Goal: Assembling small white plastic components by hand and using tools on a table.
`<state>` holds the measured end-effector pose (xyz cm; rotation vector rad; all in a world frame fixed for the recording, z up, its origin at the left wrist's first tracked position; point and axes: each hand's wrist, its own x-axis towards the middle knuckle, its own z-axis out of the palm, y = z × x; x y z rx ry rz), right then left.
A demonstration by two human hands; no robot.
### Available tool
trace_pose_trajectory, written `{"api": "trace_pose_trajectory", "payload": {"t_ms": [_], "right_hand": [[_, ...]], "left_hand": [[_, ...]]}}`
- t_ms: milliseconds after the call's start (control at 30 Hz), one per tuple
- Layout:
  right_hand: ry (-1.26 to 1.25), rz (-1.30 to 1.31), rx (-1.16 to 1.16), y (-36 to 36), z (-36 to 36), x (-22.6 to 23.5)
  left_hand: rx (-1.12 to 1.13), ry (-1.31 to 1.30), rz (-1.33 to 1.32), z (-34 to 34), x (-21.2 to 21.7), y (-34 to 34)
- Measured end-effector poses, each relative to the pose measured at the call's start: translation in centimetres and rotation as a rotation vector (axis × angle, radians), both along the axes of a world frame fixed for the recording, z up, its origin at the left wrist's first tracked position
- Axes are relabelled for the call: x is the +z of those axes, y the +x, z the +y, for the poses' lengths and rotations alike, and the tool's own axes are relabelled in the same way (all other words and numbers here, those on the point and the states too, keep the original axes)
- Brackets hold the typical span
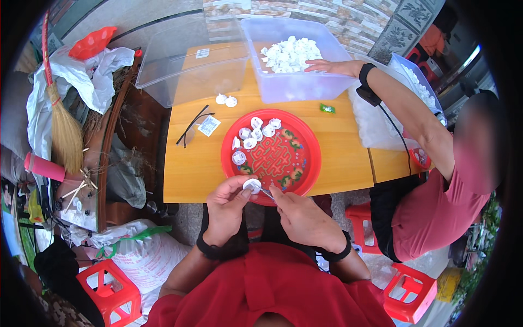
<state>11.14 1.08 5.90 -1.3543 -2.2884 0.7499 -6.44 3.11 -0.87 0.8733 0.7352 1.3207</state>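
Over the near rim of a round red tray (228, 163), my left hand (227, 206) pinches a small round white plastic part (251, 186). My right hand (306, 216) is closed on a slim metal tool (267, 192), its tip reaching the white part. The tool's exact kind is hidden by my fingers. Several similar white parts (250, 143) lie along the tray's left and far side. The tray's bottom carries a gold, green and blue pattern.
A clear bin (305, 90) holding many white parts stands at the back; a co-worker's hand (332, 67) reaches into it from the right. Another clear bin (185, 82), glasses (192, 126), a white packet (209, 126) and a green packet (327, 108) are on the table (348, 163). Red stools (111, 291) stand below.
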Motion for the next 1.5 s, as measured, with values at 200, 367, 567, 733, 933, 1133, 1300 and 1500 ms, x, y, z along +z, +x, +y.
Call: {"api": "trace_pose_trajectory", "payload": {"t_ms": [200,367,567,733,933,1133,1300,1500], "right_hand": [[0.046,0.286,-0.048,0.9,-0.8,1.3],[0.144,0.145,-0.085,0.0,-1.3,1.0],[0.206,0.037,-0.081,-0.2,-1.2,1.1],[0.25,-0.049,-0.066,-0.5,-1.2,1.4],[0.356,-0.29,0.001,-1.1,-1.4,2.5],[0.45,-0.645,0.069,-2.8,-1.4,3.3],[0.321,-0.502,0.027,-2.7,-0.6,2.3],[-0.057,0.381,-0.212,-1.2,-1.0,0.0]], "left_hand": [[-0.002,0.017,-0.061,0.2,0.6,-0.4],[-0.002,0.044,-0.049,0.0,1.0,-0.2],[-0.016,0.039,0.008,-0.2,1.3,-0.1],[-0.014,0.067,0.018,-0.3,1.0,-0.1],[0.043,0.129,0.139,-0.6,1.0,0.2],[0.106,0.21,0.254,-0.5,0.0,0.8],[0.109,0.142,0.256,-0.2,-0.3,0.4],[0.071,0.076,0.018,0.3,0.7,0.0]]}}
